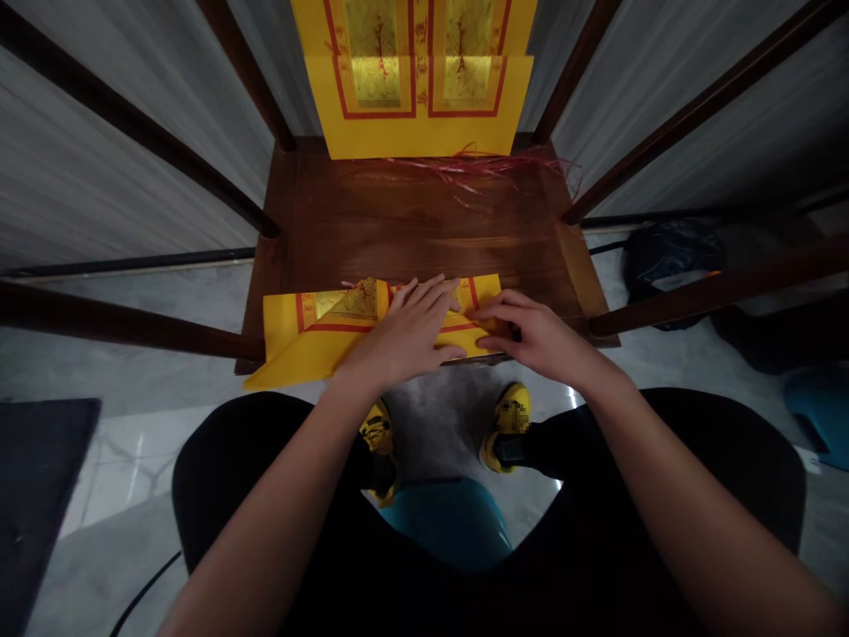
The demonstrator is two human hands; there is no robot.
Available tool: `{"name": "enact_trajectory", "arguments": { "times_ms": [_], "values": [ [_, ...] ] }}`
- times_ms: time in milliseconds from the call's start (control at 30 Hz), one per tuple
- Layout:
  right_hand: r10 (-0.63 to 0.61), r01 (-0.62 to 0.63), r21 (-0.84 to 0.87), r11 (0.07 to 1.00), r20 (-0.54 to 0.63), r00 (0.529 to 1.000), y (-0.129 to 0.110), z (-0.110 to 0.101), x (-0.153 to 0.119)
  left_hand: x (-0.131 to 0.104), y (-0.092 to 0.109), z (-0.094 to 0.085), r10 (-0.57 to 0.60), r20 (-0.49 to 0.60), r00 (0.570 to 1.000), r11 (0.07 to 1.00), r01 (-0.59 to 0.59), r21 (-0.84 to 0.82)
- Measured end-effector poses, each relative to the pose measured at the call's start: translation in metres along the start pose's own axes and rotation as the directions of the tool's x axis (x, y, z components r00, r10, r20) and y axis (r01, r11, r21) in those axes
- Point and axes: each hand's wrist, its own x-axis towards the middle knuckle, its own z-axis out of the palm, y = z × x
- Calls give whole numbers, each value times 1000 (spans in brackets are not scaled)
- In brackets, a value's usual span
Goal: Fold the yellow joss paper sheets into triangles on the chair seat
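A sheet of yellow joss paper [282, 320] with red borders and gold panels lies folded along the near edge of the wooden surface. Its left end slants out past that edge. My left hand [412, 329] rests flat on the middle of the paper, fingers stretched and pointing away. At the paper's right end, the thumb and fingers of my right hand [523, 332] pinch the folded part. More yellow joss paper [424, 137], printed in red and gold, stands or lies at the far edge; I cannot tell how thick it is.
Pink-red plastic strings [464, 168] lie loose beside the far paper. Dark wooden bars [245, 75] rise around the wooden surface [424, 221]. A blue-green stool [451, 522] shows between my legs, and a black bag [673, 257] sits on the floor at right.
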Motion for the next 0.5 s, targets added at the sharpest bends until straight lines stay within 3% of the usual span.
{"name": "enact_trajectory", "arguments": {
  "times_ms": [500],
  "values": [
    [0,0,-32,999,14,1000,0,-3,1,-3,-3,-2,38,9,999,998,-39,57]
  ]
}}
